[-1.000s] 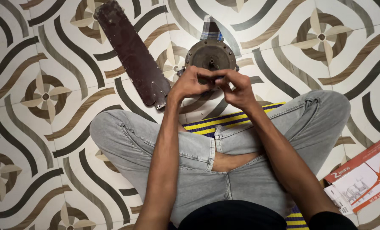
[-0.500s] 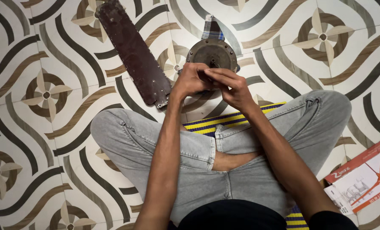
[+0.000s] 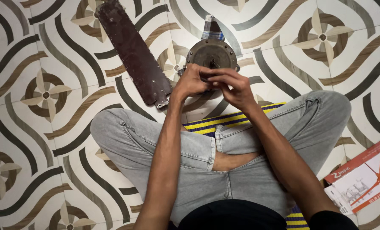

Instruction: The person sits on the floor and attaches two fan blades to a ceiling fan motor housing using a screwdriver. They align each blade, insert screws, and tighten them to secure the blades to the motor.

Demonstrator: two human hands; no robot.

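The left hand (image 3: 192,81) and the right hand (image 3: 232,85) meet, fingers curled tight, at the 6 o'clock edge of a round brown fan motor (image 3: 211,53) on the patterned floor (image 3: 49,140). They seem to pinch something small; I cannot tell what. A brown fan blade (image 3: 132,51) lies at 9 o'clock of the motor, a printed carton (image 3: 362,179) at 4 o'clock.

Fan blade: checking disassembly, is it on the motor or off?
Off. The blade lies flat on the floor, apart from the motor both hands work at.
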